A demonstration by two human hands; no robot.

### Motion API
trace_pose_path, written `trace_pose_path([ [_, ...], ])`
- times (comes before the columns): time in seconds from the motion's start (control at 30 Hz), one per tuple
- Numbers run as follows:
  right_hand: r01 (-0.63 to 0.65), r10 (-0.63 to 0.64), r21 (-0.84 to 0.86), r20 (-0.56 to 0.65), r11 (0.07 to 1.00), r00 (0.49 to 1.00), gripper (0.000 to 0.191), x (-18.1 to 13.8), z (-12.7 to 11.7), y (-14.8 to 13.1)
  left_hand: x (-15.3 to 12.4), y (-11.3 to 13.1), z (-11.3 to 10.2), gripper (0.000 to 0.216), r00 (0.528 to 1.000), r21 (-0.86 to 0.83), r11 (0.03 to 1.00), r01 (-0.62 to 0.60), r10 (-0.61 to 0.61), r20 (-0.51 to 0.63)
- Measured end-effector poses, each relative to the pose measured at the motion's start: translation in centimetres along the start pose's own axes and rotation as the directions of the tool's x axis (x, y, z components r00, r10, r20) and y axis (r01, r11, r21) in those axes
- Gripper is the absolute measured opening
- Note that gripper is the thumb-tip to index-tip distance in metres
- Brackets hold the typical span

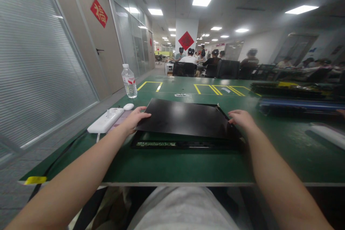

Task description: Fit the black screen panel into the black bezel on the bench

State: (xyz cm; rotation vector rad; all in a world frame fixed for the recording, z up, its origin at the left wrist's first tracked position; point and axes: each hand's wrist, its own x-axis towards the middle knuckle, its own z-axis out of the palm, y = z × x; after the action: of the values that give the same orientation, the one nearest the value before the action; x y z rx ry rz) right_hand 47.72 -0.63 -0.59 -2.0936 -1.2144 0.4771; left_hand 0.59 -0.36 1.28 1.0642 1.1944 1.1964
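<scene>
A flat, glossy black panel (183, 116) lies tilted over a shallow black frame (210, 145) on the green table. Its left side is raised, and along the near side of the frame a strip of green circuit board (156, 144) shows. My left hand (136, 118) grips the panel's left edge, thumb on top and the other fingers partly hidden behind it. At the right edge, my right hand (241, 119) has its fingers curled closed on the frame's rim, close to the panel's right end. The panel covers most of the frame's inside.
Left of the panel are a white power strip (106, 120), a white mouse-like object (128, 106) and a water bottle (129, 82). Dark and blue flat parts (291, 106) are stacked at the right, near another white strip (329, 134). Several people sit farther back.
</scene>
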Motion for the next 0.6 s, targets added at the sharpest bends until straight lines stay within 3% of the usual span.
trace_pose_path([
  [0.6, 0.032, -0.040, -0.197, -0.035, 0.980, 0.999, 0.028, -2.3, -0.4, -1.9, 0.6, -0.8, -0.2, 0.050, 1.000, -0.048, 0.999, 0.019, -0.018, 0.012],
])
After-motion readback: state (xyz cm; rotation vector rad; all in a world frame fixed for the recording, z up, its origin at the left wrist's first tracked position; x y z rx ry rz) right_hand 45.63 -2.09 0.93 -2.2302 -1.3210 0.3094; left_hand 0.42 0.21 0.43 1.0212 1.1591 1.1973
